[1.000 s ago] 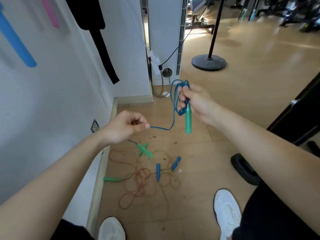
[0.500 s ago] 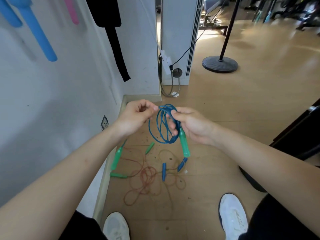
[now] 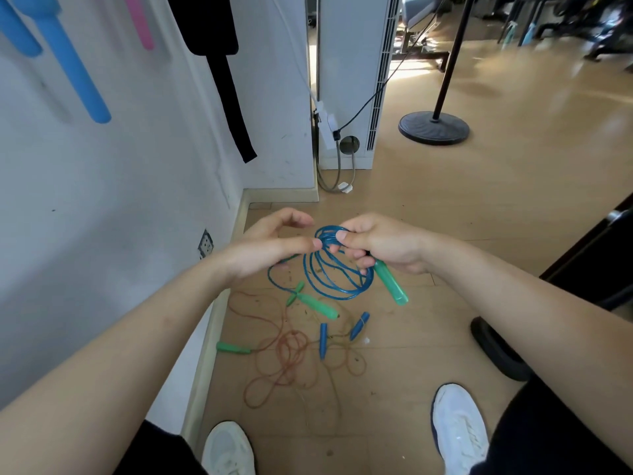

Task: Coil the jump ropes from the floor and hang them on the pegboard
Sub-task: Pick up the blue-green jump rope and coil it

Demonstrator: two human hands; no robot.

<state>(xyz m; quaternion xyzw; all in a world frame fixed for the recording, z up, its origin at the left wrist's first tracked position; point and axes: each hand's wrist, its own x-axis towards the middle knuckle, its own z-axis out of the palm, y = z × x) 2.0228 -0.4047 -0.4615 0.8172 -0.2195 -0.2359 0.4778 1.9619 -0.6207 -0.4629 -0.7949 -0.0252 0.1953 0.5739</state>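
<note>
My right hand [image 3: 383, 245] grips a coil of blue jump rope [image 3: 337, 279] together with one of its green handles [image 3: 390, 284], held above the floor. My left hand [image 3: 270, 248] is beside the coil with its thumb tip against the top loops. A loose strand runs out from under its palm down to the rope's second green handle [image 3: 318, 307], which dangles. Two more ropes lie tangled on the wooden floor: a red one [image 3: 291, 358] with a green handle [image 3: 233, 347], and a thin tan one with blue handles [image 3: 323, 339].
The white wall [image 3: 102, 207] on my left carries blue foam rollers [image 3: 73, 68], a pink item and a black strap [image 3: 227, 77]. A white unit with cables stands in the corner. A black stand base [image 3: 433, 128] and a dark door [image 3: 596, 255] are on the right. My white shoes [image 3: 459, 430] flank the tangle.
My hands have come together: the left one brought another loop of blue rope to the right hand's coil. The second green handle rose off the floor and now dangles under the coil.
</note>
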